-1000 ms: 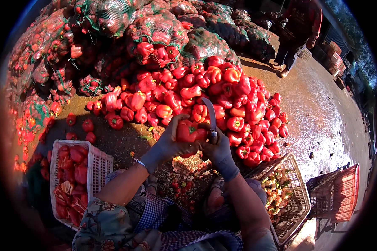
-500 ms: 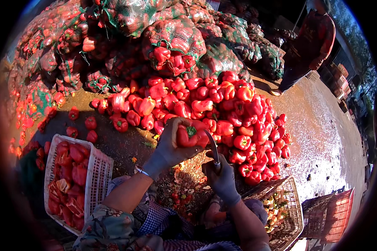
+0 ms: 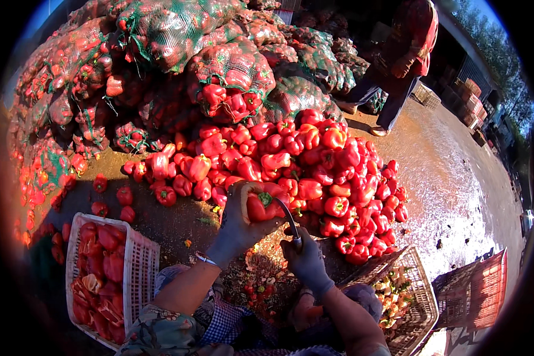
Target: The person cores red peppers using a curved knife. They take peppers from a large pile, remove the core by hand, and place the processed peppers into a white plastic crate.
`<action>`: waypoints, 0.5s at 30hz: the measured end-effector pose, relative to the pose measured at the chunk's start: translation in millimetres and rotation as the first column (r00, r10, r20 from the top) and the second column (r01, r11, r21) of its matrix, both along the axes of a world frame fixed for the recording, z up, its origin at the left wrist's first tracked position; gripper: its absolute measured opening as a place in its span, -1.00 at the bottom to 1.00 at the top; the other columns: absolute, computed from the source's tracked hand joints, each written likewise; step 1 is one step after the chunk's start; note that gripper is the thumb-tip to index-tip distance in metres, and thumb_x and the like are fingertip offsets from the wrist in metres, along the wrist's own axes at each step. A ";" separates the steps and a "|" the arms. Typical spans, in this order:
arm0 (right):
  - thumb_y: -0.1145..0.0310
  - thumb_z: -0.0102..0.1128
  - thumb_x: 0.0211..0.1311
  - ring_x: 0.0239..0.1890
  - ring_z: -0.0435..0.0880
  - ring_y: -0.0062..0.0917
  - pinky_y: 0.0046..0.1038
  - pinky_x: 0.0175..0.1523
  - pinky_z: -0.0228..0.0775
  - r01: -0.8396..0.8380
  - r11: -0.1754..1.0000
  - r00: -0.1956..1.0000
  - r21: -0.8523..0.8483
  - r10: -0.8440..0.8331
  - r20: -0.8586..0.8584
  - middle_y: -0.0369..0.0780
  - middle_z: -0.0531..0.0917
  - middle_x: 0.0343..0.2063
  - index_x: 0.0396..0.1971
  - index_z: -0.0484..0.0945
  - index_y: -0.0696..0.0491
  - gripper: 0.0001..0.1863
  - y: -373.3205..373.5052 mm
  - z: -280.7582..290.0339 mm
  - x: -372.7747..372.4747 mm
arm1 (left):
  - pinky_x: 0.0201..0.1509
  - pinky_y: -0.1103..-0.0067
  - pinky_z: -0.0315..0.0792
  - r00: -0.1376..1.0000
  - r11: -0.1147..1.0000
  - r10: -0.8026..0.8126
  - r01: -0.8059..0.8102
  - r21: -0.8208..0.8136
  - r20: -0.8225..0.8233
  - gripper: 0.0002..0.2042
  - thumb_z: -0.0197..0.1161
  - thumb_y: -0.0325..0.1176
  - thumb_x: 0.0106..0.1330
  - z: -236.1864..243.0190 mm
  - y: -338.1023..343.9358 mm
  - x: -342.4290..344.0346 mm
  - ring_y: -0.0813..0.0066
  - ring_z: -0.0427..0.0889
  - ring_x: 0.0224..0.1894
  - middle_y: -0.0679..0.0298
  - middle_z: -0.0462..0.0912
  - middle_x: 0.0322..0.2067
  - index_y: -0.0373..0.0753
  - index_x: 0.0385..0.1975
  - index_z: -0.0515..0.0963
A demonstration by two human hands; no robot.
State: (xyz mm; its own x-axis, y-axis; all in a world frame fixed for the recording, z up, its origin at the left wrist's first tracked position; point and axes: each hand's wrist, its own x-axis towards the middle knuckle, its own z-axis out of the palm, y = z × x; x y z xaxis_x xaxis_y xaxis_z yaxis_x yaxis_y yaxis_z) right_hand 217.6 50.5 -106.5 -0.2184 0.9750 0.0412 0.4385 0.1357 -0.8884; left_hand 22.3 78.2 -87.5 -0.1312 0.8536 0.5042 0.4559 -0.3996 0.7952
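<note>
My left hand (image 3: 238, 222), in a grey glove, is closed round a red bell pepper (image 3: 258, 207) with its green stem turned toward me. A curved knife (image 3: 289, 218) is gripped by its handle in my gloved right hand (image 3: 305, 256). The tip of its blade reaches the pepper close to the stem; how deep it goes I cannot tell. Just beyond both hands lies a large heap of red bell peppers (image 3: 338, 178) on the ground.
At left stands a pale crate (image 3: 137, 279) of cut red peppers. A crate (image 3: 421, 279) of pepper cores is at right, beside a red crate (image 3: 486, 291). Stuffed mesh sacks (image 3: 231, 65) are piled behind the heap. Another person (image 3: 397, 59) stands at the far right.
The blade tip has moved from the pepper's right side in toward its stem. The other person has stepped leftward, and the whole view has shifted slightly.
</note>
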 end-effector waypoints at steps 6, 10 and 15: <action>0.35 0.23 0.25 -0.44 0.63 -0.36 -0.31 -0.31 0.42 0.022 1.000 0.991 -0.010 -0.020 0.130 -0.08 0.60 -0.47 -0.08 0.48 0.07 -0.73 3.5 1.1 -3.0 | 0.12 0.44 0.40 0.999 0.999 0.046 -0.046 0.021 0.010 -0.28 0.63 -0.33 -0.16 5.8 -3.5 10.2 0.40 0.44 0.01 0.20 0.43 -0.06 -0.25 0.02 0.33; 0.36 0.24 0.25 -0.41 0.65 -0.30 -0.30 -0.28 0.45 0.014 0.997 0.999 0.081 -0.017 0.035 -0.07 0.61 -0.44 -0.08 0.50 0.07 -0.73 4.0 3.5 -6.0 | 0.08 0.41 0.42 0.982 0.999 0.017 -0.007 -0.054 0.186 -0.31 0.64 -0.31 -0.13 6.4 -1.8 13.1 0.34 0.44 -0.01 0.19 0.41 -0.08 -0.22 0.00 0.34; 0.37 0.23 0.25 -0.41 0.65 -0.28 -0.30 -0.28 0.45 -0.012 0.988 1.000 0.155 0.010 0.014 -0.07 0.61 -0.45 -0.07 0.50 0.07 -0.73 -0.2 -12.5 -6.2 | 0.15 0.47 0.40 0.808 0.990 -0.034 0.109 -0.092 0.588 -0.38 0.58 -0.39 -0.02 8.7 -1.5 13.7 0.51 0.39 0.04 0.27 0.38 -0.05 -0.17 -0.01 0.30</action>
State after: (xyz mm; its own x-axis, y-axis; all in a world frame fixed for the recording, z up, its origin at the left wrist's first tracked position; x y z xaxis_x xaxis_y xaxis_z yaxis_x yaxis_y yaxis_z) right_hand 211.4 50.3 -119.0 -0.2304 0.9546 0.1889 0.4478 0.2763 -0.8503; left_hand 36.0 76.7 -78.8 -0.3050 0.9191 0.2496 -0.1353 -0.3013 0.9439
